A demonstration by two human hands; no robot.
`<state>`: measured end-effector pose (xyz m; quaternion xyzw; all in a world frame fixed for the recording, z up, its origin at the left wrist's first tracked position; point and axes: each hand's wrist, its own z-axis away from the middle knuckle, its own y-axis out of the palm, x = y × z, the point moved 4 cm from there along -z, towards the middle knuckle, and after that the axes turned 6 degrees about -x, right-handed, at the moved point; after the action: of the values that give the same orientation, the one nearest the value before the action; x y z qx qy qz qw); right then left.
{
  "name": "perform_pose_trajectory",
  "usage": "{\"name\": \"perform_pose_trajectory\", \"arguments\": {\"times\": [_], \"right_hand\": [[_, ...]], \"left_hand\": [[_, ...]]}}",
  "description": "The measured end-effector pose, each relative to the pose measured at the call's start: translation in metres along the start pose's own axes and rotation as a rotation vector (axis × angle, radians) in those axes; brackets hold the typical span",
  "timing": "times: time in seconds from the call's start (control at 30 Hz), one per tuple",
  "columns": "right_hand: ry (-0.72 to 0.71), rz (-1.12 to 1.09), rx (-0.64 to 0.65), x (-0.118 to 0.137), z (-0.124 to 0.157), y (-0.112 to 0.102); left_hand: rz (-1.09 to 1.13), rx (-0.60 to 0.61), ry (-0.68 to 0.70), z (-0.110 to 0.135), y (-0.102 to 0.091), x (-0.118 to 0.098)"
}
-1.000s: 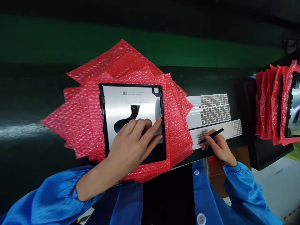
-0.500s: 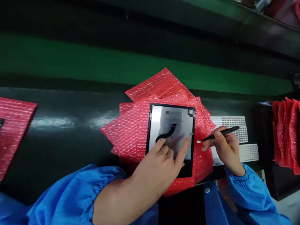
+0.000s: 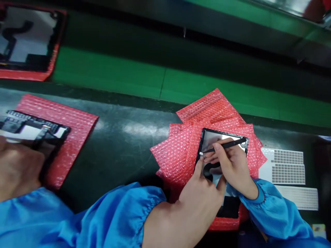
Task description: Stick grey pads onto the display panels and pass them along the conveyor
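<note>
A display panel with a black frame, silver back and curved black ribbon cable lies face down on a fanned stack of red bubble-wrap bags. My right hand is closed around black tweezers, held across the panel. Their tip is at a small white sticker on the panel's left edge; whether it is still gripped I cannot tell. Just below that sticker, my left hand points its index finger at the same edge. Its other fingers spread over the panel and partly hide the cable.
Sheets of small stickers lie right of the bags. On the left, a co-worker's hand is over another panel on a red bubble bag. Farther back, one more panel lies on red wrap across the green strip.
My right hand has brought the tweezers and white sticker from right of the panel to its left edge. My left index finger now sits by that edge. The view has swung left.
</note>
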<state>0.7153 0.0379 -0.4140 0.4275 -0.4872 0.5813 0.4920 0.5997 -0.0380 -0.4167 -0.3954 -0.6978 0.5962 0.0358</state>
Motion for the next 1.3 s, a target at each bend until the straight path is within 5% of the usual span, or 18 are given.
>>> {"name": "perform_pose_trajectory", "arguments": {"times": [0.5,0.8,0.93,1.1,1.17,1.3], "right_hand": [[-0.013,0.092,0.013,0.002,-0.001,0.001],[0.069,-0.037,-0.04,0.0,-0.006,-0.005],[0.075,-0.137,-0.125,0.01,0.006,-0.022],[0.003,-0.133,-0.267,0.004,0.031,-0.074],[-0.012,-0.129,-0.344,-0.007,0.038,-0.097],[0.07,-0.105,-0.424,-0.047,0.044,-0.13]], "left_hand": [[0.114,-0.047,-0.071,0.008,0.008,0.013],[0.057,0.144,0.075,-0.01,-0.004,0.018],[-0.034,0.204,0.137,-0.02,-0.016,0.009],[-0.018,0.269,0.166,-0.027,-0.034,0.003],[0.015,0.249,0.041,-0.025,-0.04,0.013],[0.04,0.045,-0.524,-0.008,-0.046,0.055]]}}
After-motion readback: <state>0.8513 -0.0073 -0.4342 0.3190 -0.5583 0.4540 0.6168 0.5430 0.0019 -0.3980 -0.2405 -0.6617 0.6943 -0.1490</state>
